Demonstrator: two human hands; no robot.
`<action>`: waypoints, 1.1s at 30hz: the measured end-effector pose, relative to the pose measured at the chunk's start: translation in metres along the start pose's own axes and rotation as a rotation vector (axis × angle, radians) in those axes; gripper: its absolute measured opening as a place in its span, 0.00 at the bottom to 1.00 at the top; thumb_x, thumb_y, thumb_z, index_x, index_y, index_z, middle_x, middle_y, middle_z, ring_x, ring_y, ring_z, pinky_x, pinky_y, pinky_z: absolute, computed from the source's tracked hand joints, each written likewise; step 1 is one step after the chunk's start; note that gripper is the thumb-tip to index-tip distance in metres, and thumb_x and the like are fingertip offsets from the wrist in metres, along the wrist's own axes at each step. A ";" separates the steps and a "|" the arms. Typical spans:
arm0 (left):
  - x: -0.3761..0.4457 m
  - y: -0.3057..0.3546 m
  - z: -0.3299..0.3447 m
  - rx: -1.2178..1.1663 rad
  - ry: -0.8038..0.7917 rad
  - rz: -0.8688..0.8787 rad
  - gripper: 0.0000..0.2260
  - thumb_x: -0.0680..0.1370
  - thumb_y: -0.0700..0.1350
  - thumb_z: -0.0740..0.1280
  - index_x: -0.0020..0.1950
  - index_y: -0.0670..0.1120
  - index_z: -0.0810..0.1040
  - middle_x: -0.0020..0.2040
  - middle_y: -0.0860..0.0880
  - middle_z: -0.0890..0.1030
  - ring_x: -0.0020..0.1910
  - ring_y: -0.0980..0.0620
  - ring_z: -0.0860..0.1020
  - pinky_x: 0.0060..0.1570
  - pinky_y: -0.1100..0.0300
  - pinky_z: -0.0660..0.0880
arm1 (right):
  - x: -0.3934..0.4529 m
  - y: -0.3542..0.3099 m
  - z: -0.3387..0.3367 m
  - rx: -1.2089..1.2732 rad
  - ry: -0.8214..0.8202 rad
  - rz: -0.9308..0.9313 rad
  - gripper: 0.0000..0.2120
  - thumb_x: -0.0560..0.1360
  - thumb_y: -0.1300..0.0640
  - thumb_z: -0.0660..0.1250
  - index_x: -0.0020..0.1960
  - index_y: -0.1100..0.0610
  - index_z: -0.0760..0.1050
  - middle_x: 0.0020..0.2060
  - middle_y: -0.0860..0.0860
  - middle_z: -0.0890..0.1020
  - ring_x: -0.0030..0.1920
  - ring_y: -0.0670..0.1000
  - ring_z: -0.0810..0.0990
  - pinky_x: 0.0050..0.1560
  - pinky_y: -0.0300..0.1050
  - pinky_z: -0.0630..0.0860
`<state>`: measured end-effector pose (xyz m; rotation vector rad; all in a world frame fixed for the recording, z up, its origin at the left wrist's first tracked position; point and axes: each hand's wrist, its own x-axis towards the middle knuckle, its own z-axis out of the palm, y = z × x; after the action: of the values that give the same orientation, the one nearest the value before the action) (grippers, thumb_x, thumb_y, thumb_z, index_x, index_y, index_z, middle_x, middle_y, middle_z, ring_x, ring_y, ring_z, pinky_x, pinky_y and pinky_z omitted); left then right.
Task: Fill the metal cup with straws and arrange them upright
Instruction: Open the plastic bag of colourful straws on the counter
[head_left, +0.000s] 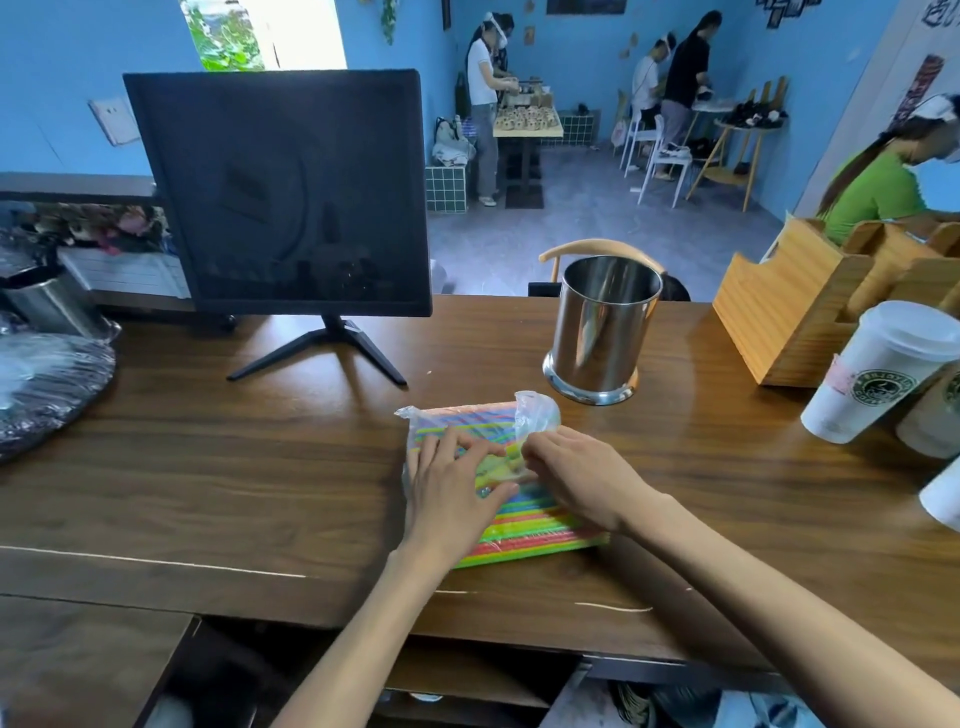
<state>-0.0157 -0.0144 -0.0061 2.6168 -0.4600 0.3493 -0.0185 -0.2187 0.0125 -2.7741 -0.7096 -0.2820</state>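
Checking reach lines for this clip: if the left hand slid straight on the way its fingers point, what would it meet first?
The left hand lies on the clear plastic pack of coloured straws, fingers pointing away and slightly right. Past the pack comes bare wooden counter, then probably the shiny metal cup, though depth is unclear.

Monitor (291, 192): stood dark on the counter (208, 467), beyond and left of the fingers.
Paper cup (878, 371): far right of them.
Wooden organizer (800, 317): behind that cup.
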 end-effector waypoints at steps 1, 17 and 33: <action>-0.002 0.001 0.001 -0.015 0.027 0.006 0.15 0.74 0.62 0.72 0.57 0.60 0.80 0.55 0.58 0.75 0.58 0.55 0.71 0.61 0.59 0.62 | 0.000 0.001 -0.001 -0.001 -0.023 -0.004 0.06 0.83 0.53 0.61 0.52 0.54 0.74 0.48 0.50 0.81 0.49 0.55 0.77 0.48 0.49 0.74; -0.037 0.001 0.031 0.045 0.132 0.238 0.18 0.81 0.61 0.60 0.64 0.57 0.81 0.57 0.57 0.79 0.58 0.55 0.72 0.55 0.56 0.73 | 0.009 0.003 -0.016 0.046 -0.128 0.003 0.10 0.81 0.50 0.63 0.53 0.53 0.81 0.48 0.47 0.83 0.51 0.51 0.79 0.48 0.49 0.75; -0.040 0.001 0.033 -0.016 0.151 0.293 0.15 0.81 0.57 0.63 0.61 0.53 0.84 0.59 0.55 0.80 0.60 0.55 0.77 0.55 0.58 0.74 | 0.008 0.002 -0.007 0.105 -0.064 0.090 0.08 0.82 0.51 0.62 0.57 0.51 0.77 0.51 0.47 0.81 0.52 0.51 0.79 0.48 0.51 0.76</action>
<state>-0.0473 -0.0204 -0.0468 2.4852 -0.7912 0.6297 -0.0111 -0.2189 0.0204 -2.7162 -0.5944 -0.1342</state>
